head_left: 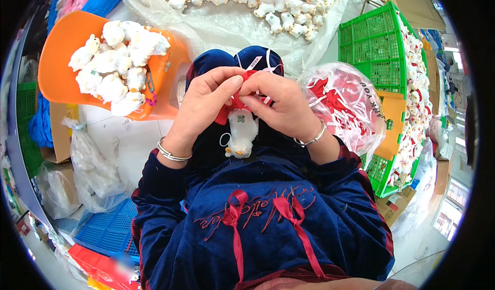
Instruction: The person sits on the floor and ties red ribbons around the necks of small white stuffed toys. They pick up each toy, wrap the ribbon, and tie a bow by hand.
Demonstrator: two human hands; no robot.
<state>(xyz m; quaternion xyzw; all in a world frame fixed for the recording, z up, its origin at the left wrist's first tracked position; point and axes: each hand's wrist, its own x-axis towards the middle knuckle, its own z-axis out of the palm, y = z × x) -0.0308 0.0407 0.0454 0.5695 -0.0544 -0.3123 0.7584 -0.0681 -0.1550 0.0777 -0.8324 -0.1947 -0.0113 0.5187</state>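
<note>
Left fingers (230,86) and right fingers (259,84) pinch red fabric (248,75), the white plush toy (243,127) just bodyward.

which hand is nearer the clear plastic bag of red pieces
Right. The right hand is just left of the clear plastic bag of red pieces; the left hand is farther left.

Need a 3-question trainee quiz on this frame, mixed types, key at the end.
1. True or false: the left hand and the right hand both hold the red cloth.
2. What colour is the chair bearing white plush toys? A) green B) orange C) blue
3. Fill in: the clear plastic bag of red-and-white pieces is on the person's ____ side.

Key: 1. True 2. B 3. right
</note>
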